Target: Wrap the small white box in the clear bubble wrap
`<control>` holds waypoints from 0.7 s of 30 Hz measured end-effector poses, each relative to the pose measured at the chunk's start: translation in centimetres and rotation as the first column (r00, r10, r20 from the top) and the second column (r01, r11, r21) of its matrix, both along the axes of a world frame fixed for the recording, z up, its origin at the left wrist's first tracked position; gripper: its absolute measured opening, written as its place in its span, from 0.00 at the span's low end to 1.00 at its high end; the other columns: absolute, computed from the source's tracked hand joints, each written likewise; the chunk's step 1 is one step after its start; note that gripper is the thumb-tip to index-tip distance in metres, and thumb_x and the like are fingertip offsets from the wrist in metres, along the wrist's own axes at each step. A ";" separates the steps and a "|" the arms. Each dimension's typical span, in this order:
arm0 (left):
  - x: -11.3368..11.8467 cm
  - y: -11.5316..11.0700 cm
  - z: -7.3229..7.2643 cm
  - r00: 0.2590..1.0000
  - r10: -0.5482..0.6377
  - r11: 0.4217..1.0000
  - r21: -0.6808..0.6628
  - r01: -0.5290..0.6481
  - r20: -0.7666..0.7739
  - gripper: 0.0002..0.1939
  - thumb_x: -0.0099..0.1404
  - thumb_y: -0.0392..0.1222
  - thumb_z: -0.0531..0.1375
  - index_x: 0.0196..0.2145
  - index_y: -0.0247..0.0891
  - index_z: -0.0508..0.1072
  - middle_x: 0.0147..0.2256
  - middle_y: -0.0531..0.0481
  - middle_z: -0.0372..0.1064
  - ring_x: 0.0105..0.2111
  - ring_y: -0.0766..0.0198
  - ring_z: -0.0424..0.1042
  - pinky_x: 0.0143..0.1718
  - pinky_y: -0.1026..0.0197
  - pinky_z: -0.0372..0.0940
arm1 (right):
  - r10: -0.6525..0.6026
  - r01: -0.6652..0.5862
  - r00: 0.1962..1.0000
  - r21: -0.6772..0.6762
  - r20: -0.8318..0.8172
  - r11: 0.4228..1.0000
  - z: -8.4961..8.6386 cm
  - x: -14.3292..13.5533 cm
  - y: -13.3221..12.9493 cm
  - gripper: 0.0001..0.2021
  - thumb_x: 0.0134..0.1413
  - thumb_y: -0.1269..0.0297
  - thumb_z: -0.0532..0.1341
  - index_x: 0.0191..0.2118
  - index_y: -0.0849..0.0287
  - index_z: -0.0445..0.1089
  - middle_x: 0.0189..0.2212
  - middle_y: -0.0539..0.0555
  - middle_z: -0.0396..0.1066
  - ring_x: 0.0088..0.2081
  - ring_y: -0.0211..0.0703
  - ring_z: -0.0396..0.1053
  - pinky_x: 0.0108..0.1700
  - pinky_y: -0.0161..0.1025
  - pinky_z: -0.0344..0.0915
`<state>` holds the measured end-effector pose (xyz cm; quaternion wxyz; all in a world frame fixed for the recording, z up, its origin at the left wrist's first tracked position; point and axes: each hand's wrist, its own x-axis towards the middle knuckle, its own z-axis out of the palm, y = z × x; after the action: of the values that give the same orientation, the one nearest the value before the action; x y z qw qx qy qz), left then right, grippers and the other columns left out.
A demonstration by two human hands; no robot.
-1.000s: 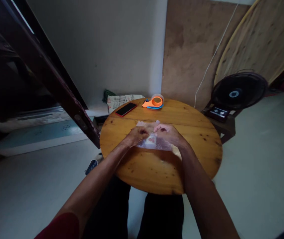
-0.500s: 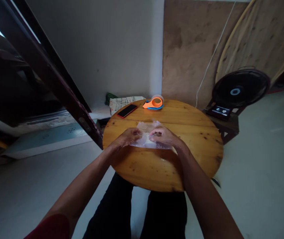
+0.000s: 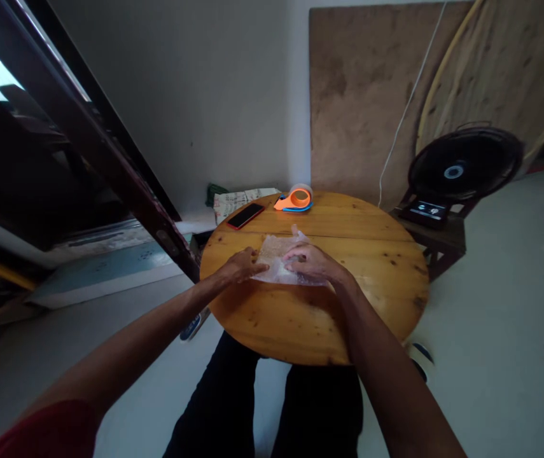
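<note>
A crumpled sheet of translucent bubble wrap (image 3: pixel 276 249) lies on the round wooden table (image 3: pixel 272 324) in front of me. My left hand (image 3: pixel 242 265) rests at the wrap's left edge, its thumb stretched onto the plastic and its fingers apart. Over the middle and right part of the wrap, my right hand (image 3: pixel 317 262) has its thumb and fingers curled together, pinching the plastic. A pale patch shows under the right fingertips; whether something is wrapped there I cannot make out.
Toward the table's far edge stand an orange and blue tape dispenser (image 3: pixel 295 200) and a phone (image 3: pixel 245 216) with a red rim. Printed paper (image 3: pixel 240 200) lies behind the phone. To the right, a black fan (image 3: pixel 465 166) and a lit screen device (image 3: pixel 425 211) stand beside the table.
My left hand has let go of the wrap's middle and moved left to its edge, its fingers spreading. My right hand stays at the wrap, fingers still pinched.
</note>
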<state>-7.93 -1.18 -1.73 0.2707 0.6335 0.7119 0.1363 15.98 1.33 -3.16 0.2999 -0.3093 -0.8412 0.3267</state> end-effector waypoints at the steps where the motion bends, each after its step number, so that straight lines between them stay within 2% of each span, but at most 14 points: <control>1: 0.1 -0.1 0.2 0.999 0.031 0.998 -0.059 -0.029 0.036 0.30 0.48 0.54 0.68 0.46 0.36 0.69 0.23 0.52 0.69 0.20 0.64 0.69 0.22 0.66 0.58 | 0.000 0.000 1.000 -0.001 0.002 1.000 0.0 0.0 0.0 0.10 0.47 0.62 0.66 0.38 0.56 0.78 0.39 0.54 0.74 0.43 0.46 0.70 0.49 0.46 0.64; 4: 0.4 -0.4 0.6 0.987 0.077 0.979 -0.200 -0.048 0.139 0.25 0.48 0.54 0.69 0.38 0.36 0.70 0.17 0.55 0.64 0.15 0.66 0.65 0.18 0.67 0.55 | 0.008 -0.008 1.000 0.006 0.002 1.000 0.1 -0.1 -0.1 0.09 0.47 0.63 0.66 0.37 0.56 0.78 0.37 0.53 0.75 0.42 0.46 0.70 0.49 0.46 0.64; 9: 0.2 -0.9 0.5 0.967 0.109 0.967 -0.249 -0.050 0.231 0.19 0.50 0.54 0.68 0.25 0.36 0.68 0.13 0.56 0.59 0.13 0.70 0.59 0.15 0.68 0.51 | 0.001 -0.001 1.000 0.010 -0.003 1.000 0.0 -0.2 -0.2 0.08 0.48 0.64 0.64 0.36 0.55 0.78 0.36 0.51 0.76 0.41 0.45 0.70 0.49 0.45 0.64; 14: 0.2 -0.9 0.2 0.940 0.127 0.975 -0.214 -0.059 0.317 0.14 0.51 0.49 0.67 0.25 0.36 0.69 0.16 0.56 0.60 0.16 0.71 0.58 0.16 0.69 0.52 | 0.004 -0.004 1.000 0.007 -0.002 1.000 0.0 -0.2 -0.2 0.09 0.48 0.64 0.64 0.36 0.56 0.78 0.36 0.53 0.76 0.42 0.46 0.70 0.48 0.45 0.64; 18: 1.5 -1.1 1.0 0.925 0.138 0.985 -0.148 -0.090 0.355 0.13 0.51 0.45 0.66 0.28 0.34 0.70 0.21 0.53 0.66 0.19 0.69 0.63 0.17 0.69 0.56 | 0.018 -0.018 1.000 0.023 -0.003 1.000 0.3 -0.2 -0.3 0.07 0.48 0.64 0.64 0.35 0.55 0.78 0.35 0.51 0.76 0.42 0.46 0.70 0.50 0.47 0.63; 21: 2.9 -1.4 1.7 0.916 0.079 0.995 -0.090 -0.047 0.393 0.12 0.53 0.45 0.65 0.27 0.33 0.68 0.21 0.53 0.65 0.18 0.71 0.63 0.17 0.68 0.57 | 0.024 -0.025 1.000 0.027 0.006 0.999 0.3 -0.2 -0.4 0.08 0.49 0.64 0.63 0.36 0.56 0.78 0.37 0.52 0.76 0.42 0.46 0.70 0.49 0.45 0.64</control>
<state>-5.06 -2.59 -0.06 0.4289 0.5587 0.6673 0.2421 15.75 0.92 -2.84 0.2976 -0.2958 -0.8502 0.3180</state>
